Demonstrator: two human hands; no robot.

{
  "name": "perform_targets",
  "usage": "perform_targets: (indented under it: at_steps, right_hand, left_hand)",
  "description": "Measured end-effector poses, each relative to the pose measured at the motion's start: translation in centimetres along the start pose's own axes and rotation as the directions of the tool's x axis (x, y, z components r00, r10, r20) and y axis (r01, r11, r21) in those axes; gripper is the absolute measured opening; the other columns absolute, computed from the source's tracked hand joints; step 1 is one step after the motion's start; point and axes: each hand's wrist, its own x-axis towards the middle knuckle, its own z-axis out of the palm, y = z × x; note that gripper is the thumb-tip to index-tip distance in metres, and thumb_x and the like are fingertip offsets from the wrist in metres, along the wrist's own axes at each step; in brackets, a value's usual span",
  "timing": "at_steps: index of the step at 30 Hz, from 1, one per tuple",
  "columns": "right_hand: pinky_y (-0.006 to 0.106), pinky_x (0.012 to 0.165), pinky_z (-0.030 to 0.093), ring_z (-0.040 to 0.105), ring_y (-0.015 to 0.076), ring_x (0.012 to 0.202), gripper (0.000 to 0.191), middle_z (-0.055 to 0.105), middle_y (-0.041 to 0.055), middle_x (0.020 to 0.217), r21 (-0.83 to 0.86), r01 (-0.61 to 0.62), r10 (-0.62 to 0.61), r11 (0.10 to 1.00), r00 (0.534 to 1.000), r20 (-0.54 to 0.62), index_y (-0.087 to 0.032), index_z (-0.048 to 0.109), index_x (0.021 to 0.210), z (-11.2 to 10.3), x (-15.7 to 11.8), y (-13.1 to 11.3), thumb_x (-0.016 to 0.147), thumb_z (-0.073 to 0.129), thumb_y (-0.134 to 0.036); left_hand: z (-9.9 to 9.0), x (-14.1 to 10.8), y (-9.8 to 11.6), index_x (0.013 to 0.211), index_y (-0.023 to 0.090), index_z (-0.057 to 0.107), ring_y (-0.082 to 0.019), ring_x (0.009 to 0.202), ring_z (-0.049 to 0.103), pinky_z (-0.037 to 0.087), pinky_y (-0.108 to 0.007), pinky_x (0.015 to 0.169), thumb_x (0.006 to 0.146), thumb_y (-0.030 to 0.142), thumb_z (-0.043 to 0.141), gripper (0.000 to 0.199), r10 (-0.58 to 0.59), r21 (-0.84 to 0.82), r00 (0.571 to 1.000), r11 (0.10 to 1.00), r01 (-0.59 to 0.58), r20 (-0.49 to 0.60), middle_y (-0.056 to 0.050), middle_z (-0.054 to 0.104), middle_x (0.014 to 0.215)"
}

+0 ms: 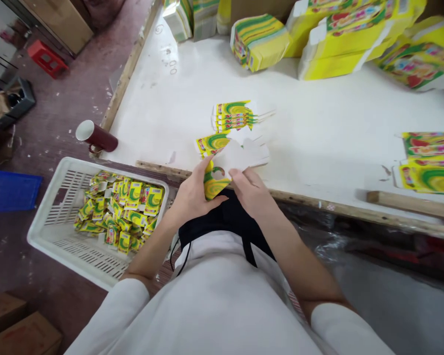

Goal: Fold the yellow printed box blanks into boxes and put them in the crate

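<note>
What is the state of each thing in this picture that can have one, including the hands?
left hand: gripping the held carton
right hand: gripping its white part
held carton: white panels spread open
fanned cartons: overlapping on the table
basket: partly filled
small cartons: heaped loosely inside the basket
mug: appears upright, at the table's edge; contents not clear
rear cartons: stacked

No word or number reads clearly. Large pink-and-white lettering on the flat cartons (432,170) at the right of my white table (318,128) and on the standing cartons (355,44) blurs past spelling. Loopy handwritten marks (173,67) on the tabletop might be zeros; I can't tell.
</note>
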Motion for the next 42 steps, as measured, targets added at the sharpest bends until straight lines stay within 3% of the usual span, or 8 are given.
perform_targets:
  at_steps: [5, 11, 16, 23, 29, 34, 38, 42]
  right_hand:
    - [0.049, 0.114, 0.047, 0.061, 0.0273, 0.129, 0.042, 0.067, 0.0039, 0.136, 0.068, -0.073, 0.065, 0.995, 0.991, 0.115, -0.029, 0.065, 0.13, 0.6, 0.0, 0.6, 0.09, 0.064, -0.042]
    - [0.05, 0.116, 0.044, 0.047, 0.0304, 0.143, 0.081, 0.05, 0.0105, 0.155, 0.0, 0.134, -0.13, 0.991, 0.963, 0.237, -0.028, 0.036, 0.155, 0.3, -1.1, 0.6, 0.088, 0.056, -0.069]
    - [0.049, 0.121, 0.039, 0.04, 0.0269, 0.148, 0.045, 0.041, 0.0059, 0.161, -0.32, 0.31, -0.197, 0.895, 0.92, 0.338, -0.03, 0.056, 0.143, -0.1, -1.7, 0.2, 0.099, 0.053, -0.038]
    - [0.052, 0.117, 0.044, 0.049, 0.0294, 0.143, 0.036, 0.043, 0.0034, 0.16, -0.319, 0.346, -0.161, 0.882, 0.858, 0.488, -0.032, 0.071, 0.125, -3.1, -0.7, -0.4, 0.091, 0.064, -0.022]
    - [0.051, 0.117, 0.043, 0.052, 0.03, 0.14, 0.023, 0.05, 0.0042, 0.155, -0.281, 0.273, -0.161, 0.92, 0.917, 0.365, -0.029, 0.079, 0.103, -0.6, -0.3, 0.2, 0.085, 0.07, -0.018]
    - [0.054, 0.119, 0.039, 0.048, 0.0308, 0.142, 0.056, 0.056, 0.0069, 0.149, -0.278, 0.297, -0.198, 0.913, 0.922, 0.332, -0.032, 0.061, 0.138, -0.8, 2.2, 0.6, 0.083, 0.075, -0.03]
    - [0.059, 0.117, 0.037, 0.048, 0.0368, 0.138, 0.06, 0.058, 0.0121, 0.145, -0.649, 0.226, -0.214, 0.726, 0.972, 0.099, -0.024, 0.055, 0.143, -4.0, 6.6, 2.6, 0.085, 0.07, -0.024]
    - [0.056, 0.101, 0.048, 0.062, 0.0366, 0.11, 0.044, 0.07, 0.0164, 0.116, -0.805, 0.187, -0.089, 0.563, 0.982, 0.166, -0.016, 0.066, 0.128, -5.6, 8.1, 4.8, 0.084, 0.064, -0.017]
  left_hand:
    - [0.2, -0.7, 0.3, 0.143, 0.026, 0.034, -0.027, 0.128, 0.059, 0.052, -0.036, 0.1, 0.077, 0.026, 0.073, 0.076, 0.107, -0.018, 0.994, 0.994, -0.107, 0.015, -0.012, 0.057, 0.138]
    - [0.5, -1.1, -0.4, 0.131, 0.025, 0.039, -0.023, 0.098, 0.069, 0.055, -0.033, 0.081, 0.074, 0.025, 0.071, 0.066, 0.031, -0.004, 0.999, 1.0, -0.031, 0.016, -0.008, 0.063, 0.117]
    - [0.9, -0.9, -1.1, 0.133, 0.02, 0.029, -0.023, 0.1, 0.067, 0.054, -0.034, 0.078, 0.068, 0.021, 0.07, 0.077, 0.027, -0.033, 0.998, 0.999, -0.028, -0.05, -0.015, 0.053, 0.126]
    - [-0.7, -0.5, -0.2, 0.131, 0.023, 0.038, -0.022, 0.099, 0.067, 0.054, -0.032, 0.083, 0.064, 0.018, 0.072, 0.074, -0.055, 0.015, 0.998, 0.998, 0.055, 0.001, -0.006, 0.063, 0.111]
    - [-0.6, -0.5, 0.0, 0.13, 0.025, 0.042, -0.024, 0.107, 0.066, 0.054, -0.035, 0.089, 0.069, 0.016, 0.069, 0.068, -0.019, 0.137, 0.999, 0.99, 0.025, -0.043, -0.007, 0.063, 0.118]
    - [-5.2, -3.4, -2.6, 0.127, 0.025, 0.048, -0.027, 0.111, 0.064, 0.052, -0.04, 0.094, 0.075, 0.025, 0.073, 0.057, -0.194, 0.334, 0.98, 0.922, 0.194, -0.032, -0.009, 0.063, 0.12]
    - [-9.7, -6.8, -6.0, 0.129, 0.019, 0.051, -0.04, 0.118, 0.059, 0.045, -0.057, 0.102, 0.071, 0.04, 0.08, 0.068, -0.417, 0.591, 0.9, 0.697, 0.406, -0.126, -0.017, 0.064, 0.123]
    - [-9.7, -7.4, -6.8, 0.133, 0.019, 0.051, -0.035, 0.122, 0.059, 0.045, -0.052, 0.106, 0.081, 0.049, 0.071, 0.062, -0.407, 0.498, 0.904, 0.762, 0.414, -0.128, -0.016, 0.064, 0.128]
